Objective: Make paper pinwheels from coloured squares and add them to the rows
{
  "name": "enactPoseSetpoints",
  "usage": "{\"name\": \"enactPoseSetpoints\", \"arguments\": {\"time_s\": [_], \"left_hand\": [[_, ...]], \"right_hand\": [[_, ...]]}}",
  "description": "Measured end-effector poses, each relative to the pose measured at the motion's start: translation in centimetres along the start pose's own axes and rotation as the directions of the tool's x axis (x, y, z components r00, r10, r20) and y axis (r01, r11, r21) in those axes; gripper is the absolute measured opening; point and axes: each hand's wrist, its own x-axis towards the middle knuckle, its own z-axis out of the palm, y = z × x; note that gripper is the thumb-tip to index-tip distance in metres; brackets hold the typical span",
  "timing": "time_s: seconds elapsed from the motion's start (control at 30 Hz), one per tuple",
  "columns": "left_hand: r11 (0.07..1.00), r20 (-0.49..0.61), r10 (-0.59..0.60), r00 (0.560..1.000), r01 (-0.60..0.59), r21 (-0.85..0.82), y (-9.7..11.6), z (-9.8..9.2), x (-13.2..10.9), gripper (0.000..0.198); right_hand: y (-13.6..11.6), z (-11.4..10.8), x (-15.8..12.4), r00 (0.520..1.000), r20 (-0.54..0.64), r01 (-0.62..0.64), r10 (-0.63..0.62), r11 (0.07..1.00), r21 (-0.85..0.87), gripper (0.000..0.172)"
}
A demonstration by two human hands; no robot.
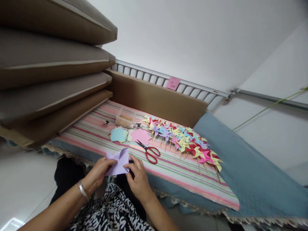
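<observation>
A purple paper square point(119, 165) is held between my two hands over my lap, with some of its corners lifted or bent inward. My left hand point(102, 170) grips its left side, thumb pressed near the middle. At the right edge, the fingers of my right hand point(136, 175) pinch a corner. Red-handled scissors point(149, 152) lie on the striped cloth just beyond my right hand. Behind them are a pile of pink paper pieces point(140, 136) and a pile of light blue paper squares point(118, 134).
Many finished paper pinwheels point(183, 139) on sticks cover the right of the striped cloth point(192, 183). A clear plastic box point(124, 118) holds small yellowish pieces. Stacked cushions point(55, 61) rise at the left; a brown board point(154, 96) stands before the radiator point(144, 76).
</observation>
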Motion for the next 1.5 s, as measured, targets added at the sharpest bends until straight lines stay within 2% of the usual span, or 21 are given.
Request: {"name": "enactPoseSetpoints", "arguments": {"time_s": [0.1,0.23,0.47,0.6,0.8,1.07,1.5], "left_hand": [[0.999,0.013,-0.006,1.0,0.006,0.037,-0.4,-0.2,0.2,0.017],[0.997,0.031,-0.013,0.999,0.011,0.078,-0.9,-0.6,0.5,0.02],[0.995,0.061,-0.012,0.998,0.006,0.097,-1.8,-0.6,1.0,0.019],[0.995,0.078,-0.003,0.997,-0.004,0.098,-2.0,-0.4,1.0,0.018],[0.994,0.083,-0.003,0.997,-0.006,0.107,-2.2,-0.4,1.0,0.013],[0.995,0.125,-0.02,0.992,0.008,0.098,-1.9,-0.1,0.3,0.021],[0.999,0.19,-0.05,0.98,0.045,0.03,-1.7,-0.1,-0.1,0.021]], "right_hand": [[-0.1,0.2,0.5,1.0,-0.014,-0.012,0.012,1.0,-0.003,0.027],[-0.3,0.3,1.0,0.998,0.006,-0.059,0.059,0.997,0.05,0.021],[-0.6,0.9,1.5,0.956,0.044,-0.295,0.291,0.942,0.159,0.013],[-0.9,1.2,1.6,0.933,0.01,-0.357,0.359,0.923,0.146,0.009],[-1.0,1.7,1.8,0.919,-0.004,-0.391,0.394,0.914,0.11,0.007],[-0.7,1.9,2.1,0.928,-0.013,-0.371,0.371,0.928,0.036,0.007],[-0.4,2.3,2.4,0.921,-0.017,-0.39,0.39,0.921,-0.004,0.006]]}}
